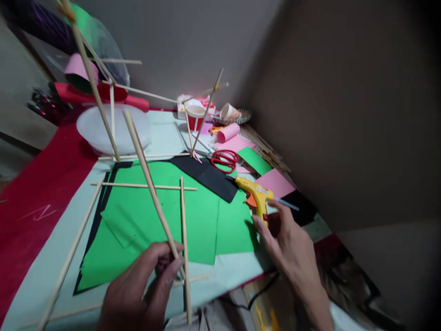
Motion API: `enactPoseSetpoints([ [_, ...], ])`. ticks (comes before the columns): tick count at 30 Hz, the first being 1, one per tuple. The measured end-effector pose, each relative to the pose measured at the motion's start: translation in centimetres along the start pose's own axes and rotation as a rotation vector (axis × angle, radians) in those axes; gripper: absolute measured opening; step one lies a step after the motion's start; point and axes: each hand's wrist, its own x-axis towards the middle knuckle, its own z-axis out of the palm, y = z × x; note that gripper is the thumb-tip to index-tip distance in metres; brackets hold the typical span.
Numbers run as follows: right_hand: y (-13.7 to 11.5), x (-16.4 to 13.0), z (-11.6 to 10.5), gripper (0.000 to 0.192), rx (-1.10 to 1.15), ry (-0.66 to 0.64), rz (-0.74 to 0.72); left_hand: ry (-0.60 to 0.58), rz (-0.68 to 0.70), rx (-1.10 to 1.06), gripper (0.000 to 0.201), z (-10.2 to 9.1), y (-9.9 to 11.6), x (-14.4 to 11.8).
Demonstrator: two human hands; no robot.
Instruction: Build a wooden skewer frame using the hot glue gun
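L hand, bottom centre: thumb and fingers pinched firmly round a wooden stick, low down its length, and that stick slants up toward the upper left of the frame. Over to the R hand, lower right: half curled, thumb and index either side of the handle of the yellow glue gun, right of centre; can't tell if it's actually gripping or just touching.

Gun's on its side, nozzle pointing left over the black strip, w/ red-handled scissors just above. Green sheets fill the middle, stick frame pieces lying across them; more joined sticks stand up top.

Technique, in my view: take the gun by the handle only, fingers well clear of the nozzle, assume it's hot. Keep the pinch steady, approx. where it is, so the long end doesn't swing into the standing sticks. Mind the cord at the table edge, lower centre; a snag would tug the gun.

Writing check: a pale scrawl on the red cloth, far left, poss. an "N". Gun label's too small to read; red-and-white pkt at the back, ditto. No brand legible.
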Motion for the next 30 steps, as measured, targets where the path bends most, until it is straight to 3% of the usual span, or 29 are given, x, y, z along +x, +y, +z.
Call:
enactPoseSetpoints([
  [6,-0.9,1.2,-0.1,0.067,0.009,-0.073,0.115,-0.043,-0.25,-0.097,0.008,-1.3,1.3,0.7],
  [12,-0.3,2.4,0.5,0.048,0.121,-0.055,0.158,-0.017,-0.339,-0.199,0.008,-1.1,1.7,0.8],
  [17,1.0,3.0,0.4,0.036,0.4,0.011,0.279,-0.031,-0.259,-0.274,0.008,-0.8,1.3,0.7],
  [21,1.0,2.1,-1.7,0.029,0.731,0.05,0.291,-0.072,-0.176,-0.299,0.007,-0.9,0.7,0.8],
  [26,0.2,-0.5,-4.8,0.022,1.074,-0.191,0.323,-0.078,-0.132,-0.334,0.007,-0.9,0.4,0.7],
  [30,0.1,-2.3,-5.0,0.025,1.257,-0.409,0.279,-0.055,-0.164,-0.402,0.008,-0.9,0.9,0.7],
])
